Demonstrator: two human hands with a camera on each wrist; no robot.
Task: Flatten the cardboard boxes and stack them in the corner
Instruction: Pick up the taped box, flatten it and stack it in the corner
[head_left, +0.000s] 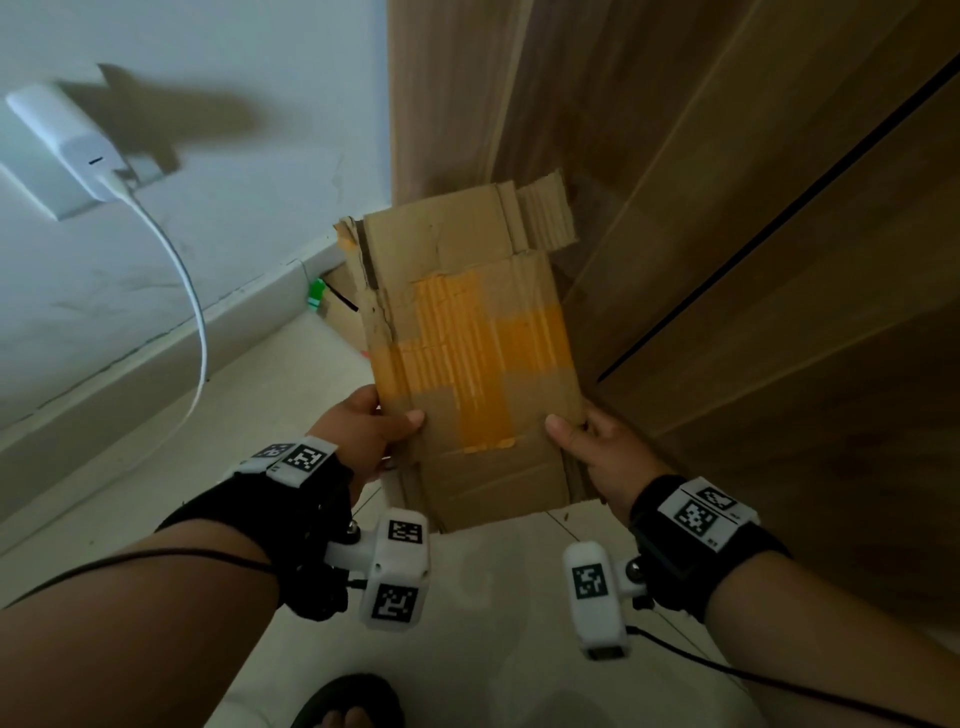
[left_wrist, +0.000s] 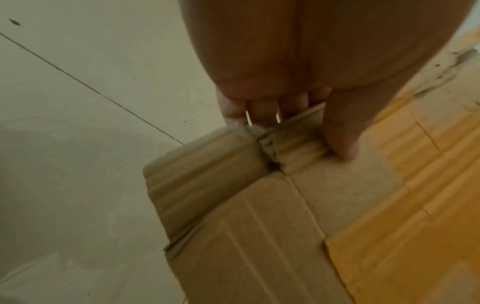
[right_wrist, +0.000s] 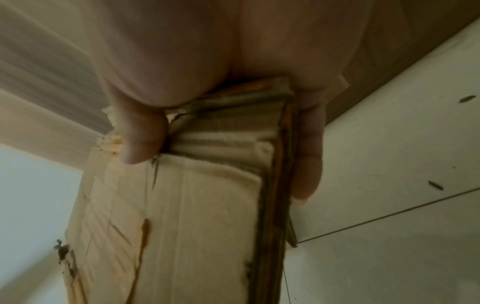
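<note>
cardboard held at its near end, long axis pointing far into the corner

flattened cardboard box (head_left: 467, 353) pinched by left hand (head_left: 371, 434) and right hand (head_left: 597, 452), thumbs on top; corner with another cardboard piece (head_left: 340, 306) lies far-left, so the left hand is nearer.

Count, head view:
- Flattened cardboard box (head_left: 467, 332) held up: one. Orange tape strips on its face: two, crossing.
- Second cardboard piece (head_left: 340, 306) on the floor in the corner, partly hidden: one seen; more behind cannot be told.
- Hands: two, left hand (head_left: 363, 431), right hand (head_left: 602, 452).
- White charger (head_left: 67, 140) on wall socket: one; cable: one.
- Wrist cameras: two.
- Sandalled foot (head_left: 345, 704): one.
</note>
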